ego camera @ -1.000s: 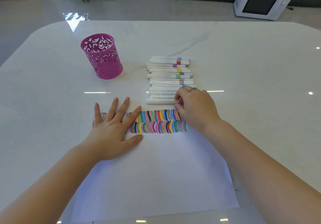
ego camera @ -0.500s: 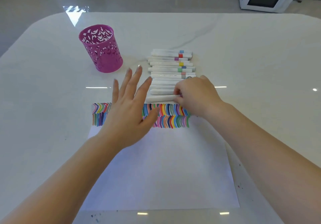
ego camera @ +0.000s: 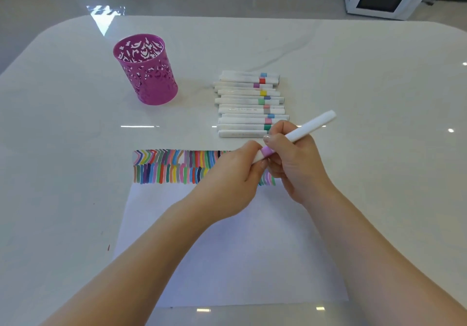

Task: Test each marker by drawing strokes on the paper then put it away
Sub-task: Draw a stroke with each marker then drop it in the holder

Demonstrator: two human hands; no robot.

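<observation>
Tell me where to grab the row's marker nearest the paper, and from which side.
Pinch the nearest marker by its white barrel toward the left end, from above. It lies flat, left to right; its near side is free, the next marker lies close on its far side, and the right hand hides its right end.

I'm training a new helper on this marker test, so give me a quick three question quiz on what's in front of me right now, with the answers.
1. True or false: the pink cup stands to the left of the row of markers.
2. The marker gripped by the left hand and the right hand has a band that is: A lilac, B green, C yellow.
3. Fill in: the paper bears ___ rows of coloured strokes.
Key: 1 true; 2 A; 3 two.
</observation>
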